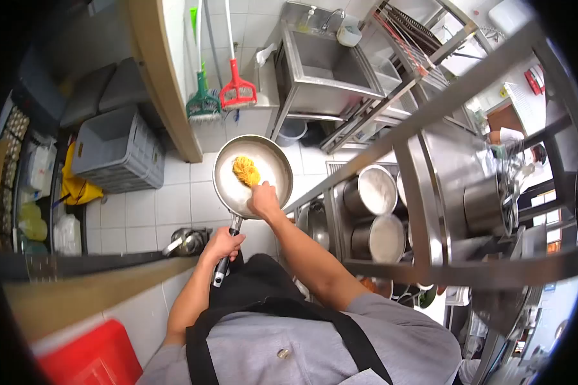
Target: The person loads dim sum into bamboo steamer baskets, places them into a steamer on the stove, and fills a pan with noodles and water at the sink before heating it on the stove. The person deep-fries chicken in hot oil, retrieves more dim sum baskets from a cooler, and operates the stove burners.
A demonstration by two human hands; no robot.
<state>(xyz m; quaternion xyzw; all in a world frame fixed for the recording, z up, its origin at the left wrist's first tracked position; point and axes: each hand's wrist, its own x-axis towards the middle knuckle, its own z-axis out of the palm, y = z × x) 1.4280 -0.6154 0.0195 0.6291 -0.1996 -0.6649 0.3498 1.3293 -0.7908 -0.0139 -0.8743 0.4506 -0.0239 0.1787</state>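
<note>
Only got the head view on my end. My left hand [222,245] is wrapped snugly around the black handle [223,266] of a wide pan [275,168], which is held out in front of the apron. Probably gripped there to keep it steady against the push from the other side. The yellow stringy clump [245,170] sits inside the pan, a bit off-centre. My right hand [264,200] reaches over the rim with fingers curled against the clump's lower end; can't tell whether they're pinching it or just pressing. Also can't tell what it's made of.

As for obstacles, the metal rail [475,82] cuts across my right side, with a steel pot [377,190] behind it, so I'd watch that elbow. A grey crate [128,157] sits on the floor to the left. Past the pan there's a red brush head [238,92] and a steel sink [334,96], both well apart from my hands.
</note>
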